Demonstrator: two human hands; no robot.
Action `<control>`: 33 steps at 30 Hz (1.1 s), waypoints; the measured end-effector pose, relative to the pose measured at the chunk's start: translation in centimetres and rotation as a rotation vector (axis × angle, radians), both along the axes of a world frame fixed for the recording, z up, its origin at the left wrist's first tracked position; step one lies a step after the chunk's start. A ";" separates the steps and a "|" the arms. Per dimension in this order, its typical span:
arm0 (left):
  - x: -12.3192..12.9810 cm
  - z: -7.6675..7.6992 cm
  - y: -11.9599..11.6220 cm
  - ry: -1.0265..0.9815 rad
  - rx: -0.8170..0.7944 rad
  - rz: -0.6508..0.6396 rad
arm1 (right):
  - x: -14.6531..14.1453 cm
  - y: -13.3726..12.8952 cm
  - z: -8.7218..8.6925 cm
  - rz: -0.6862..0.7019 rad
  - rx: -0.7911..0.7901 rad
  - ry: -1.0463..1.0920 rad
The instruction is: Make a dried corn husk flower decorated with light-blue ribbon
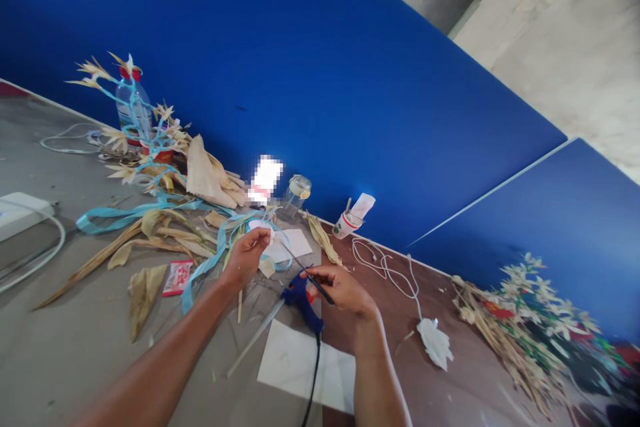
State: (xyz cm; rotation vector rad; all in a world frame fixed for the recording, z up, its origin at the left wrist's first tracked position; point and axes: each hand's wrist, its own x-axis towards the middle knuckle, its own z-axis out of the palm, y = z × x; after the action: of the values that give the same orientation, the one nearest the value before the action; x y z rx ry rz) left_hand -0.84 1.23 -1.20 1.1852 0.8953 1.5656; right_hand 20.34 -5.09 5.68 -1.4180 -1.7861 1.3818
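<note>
With our left hand (247, 257) we pinch a small pale piece (273, 237), far-left of the glue gun (303, 301); it looks light and fragile, best held by its edge; our right hand (345, 288) grips a slim dark tool (320, 287).

Soft, even light leaves faint shadows. Near centre, a pixelated screen (266, 179) glares white; the glue gun (303, 300) looks fairly crisp. White flowers (540, 293) blur at lower right; the upper right corner is dark.
</note>
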 end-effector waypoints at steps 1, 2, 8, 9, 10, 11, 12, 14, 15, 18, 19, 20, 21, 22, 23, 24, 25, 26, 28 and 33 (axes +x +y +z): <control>0.0 0.0 0.0 -0.002 0.000 -0.002 | 0.0 0.0 0.0 0.003 -0.001 -0.001; 0.0 0.0 0.0 -0.003 -0.001 -0.003 | 0.0 0.0 0.1 0.008 -0.002 -0.005; 0.0 0.0 0.0 0.016 0.007 0.010 | 0.0 0.0 0.2 0.006 -0.002 -0.015; 0.0 0.0 0.0 0.014 0.003 0.009 | 0.0 -0.1 0.2 0.010 -0.001 -0.012; 0.0 -0.1 0.1 0.006 -0.003 0.004 | 0.0 -0.1 0.3 0.013 0.000 -0.008; 0.0 -0.1 0.1 -0.007 -0.011 -0.004 | -0.1 -0.1 0.3 0.013 0.001 -0.004; 0.0 -0.2 0.1 -0.026 -0.021 -0.014 | -0.1 -0.1 0.3 0.011 0.003 -0.002; 0.1 -0.3 0.2 -0.068 -0.041 -0.030 | -0.1 -0.1 0.3 0.002 0.001 -0.006; 0.1 -0.3 0.2 -0.086 -0.047 -0.033 | 0.0 0.0 0.2 0.000 -0.002 -0.012; 0.1 -0.3 0.2 -0.112 -0.047 -0.026 | 0.3 0.0 0.3 -0.004 -0.003 -0.039; 0.1 -0.3 0.2 -0.118 -0.046 -0.020 | 0.4 -0.1 0.4 -0.003 -0.002 -0.049; 0.1 -0.2 0.2 -0.123 -0.047 -0.017 | 0.5 -0.1 0.5 0.000 -0.002 -0.060; 0.1 -0.1 0.2 -0.128 -0.050 -0.014 | 0.7 -0.1 0.6 0.004 -0.004 -0.070; 0.1 0.0 0.2 -0.134 -0.054 -0.013 | 0.8 -0.2 0.8 0.009 -0.010 -0.076; 0.1 0.1 0.1 -0.139 -0.056 -0.015 | 0.9 -0.2 0.9 0.018 -0.024 -0.079; 0.1 0.2 0.1 -0.143 -0.058 -0.019 | 1.0 -0.3 1.1 0.026 -0.040 -0.078; 0.1 0.3 0.1 -0.147 -0.059 -0.025 | 1.0 -0.3 1.1 0.035 -0.057 -0.075; 0.1 0.4 0.0 -0.151 -0.062 -0.028 | 1.1 -0.3 1.1 0.043 -0.069 -0.070; 0.0 0.5 0.0 -0.152 -0.065 -0.029 | 1.2 -0.2 1.0 0.057 -0.075 -0.063; 0.0 0.3 0.0 -0.131 -0.077 0.018 | 1.0 0.1 0.4 0.063 -0.043 -0.081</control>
State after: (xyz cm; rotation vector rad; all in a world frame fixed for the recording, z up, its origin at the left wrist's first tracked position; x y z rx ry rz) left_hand -0.84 1.21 -0.89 1.0110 0.8743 1.5898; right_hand 21.35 -5.03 6.06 -1.4703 -1.8774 1.4218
